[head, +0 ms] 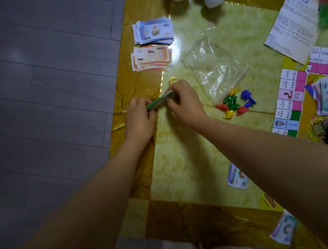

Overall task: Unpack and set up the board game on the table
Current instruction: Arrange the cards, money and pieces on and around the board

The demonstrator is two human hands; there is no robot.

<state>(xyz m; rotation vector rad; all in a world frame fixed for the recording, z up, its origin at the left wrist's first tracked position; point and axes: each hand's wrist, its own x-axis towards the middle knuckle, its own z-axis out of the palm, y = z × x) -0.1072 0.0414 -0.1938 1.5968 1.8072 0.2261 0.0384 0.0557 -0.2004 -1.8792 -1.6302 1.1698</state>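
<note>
Gripped green banknote stack [160, 101] edge-up between left hand [139, 116] and right hand [185, 101], fingers of both curled round its ends, at left border of table [181, 152]. Noted gold coin [173, 81] just beyond right hand; orange notes [152, 57] and blue notes [153, 32] farther along; plastic tokens [234, 104] beside clear bag [213, 65].

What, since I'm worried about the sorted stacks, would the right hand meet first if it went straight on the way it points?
The green note bundle the right hand pinches, then probably the left hand holding its other end.
</note>
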